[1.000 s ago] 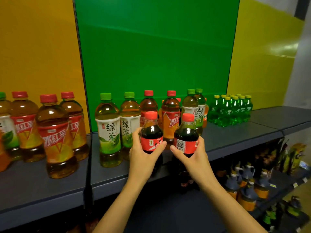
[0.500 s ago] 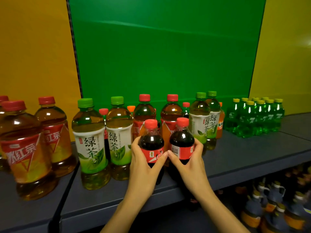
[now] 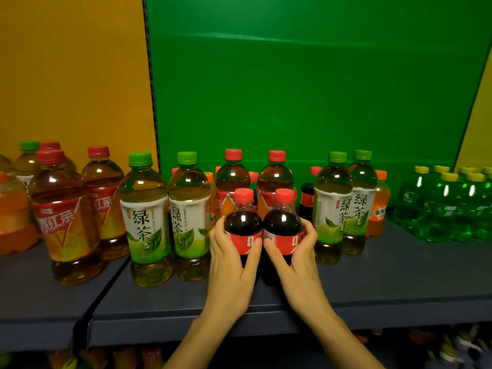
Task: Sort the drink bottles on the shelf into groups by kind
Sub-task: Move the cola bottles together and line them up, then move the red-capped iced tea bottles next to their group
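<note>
Dark left cola [image 3: 243, 222] and right cola [image 3: 282, 222] now touch between my fingers [image 3: 251, 255], left hand [image 3: 231, 265] and right hand [image 3: 296, 262] gripping one each: colas paired, I reckon.

- cola bottles [image 3: 243, 225]: three; two stood in front, one behind.
- green tea bottles [image 3: 143, 217]: five green caps showed.
- red tea bottles [image 3: 61, 222]: five, one mostly hidden.
- orange soda bottles [image 3: 379, 209]: at least two were clear.
- green soda bottles [image 3: 439, 209]: six or more, cut by the edge.
</note>
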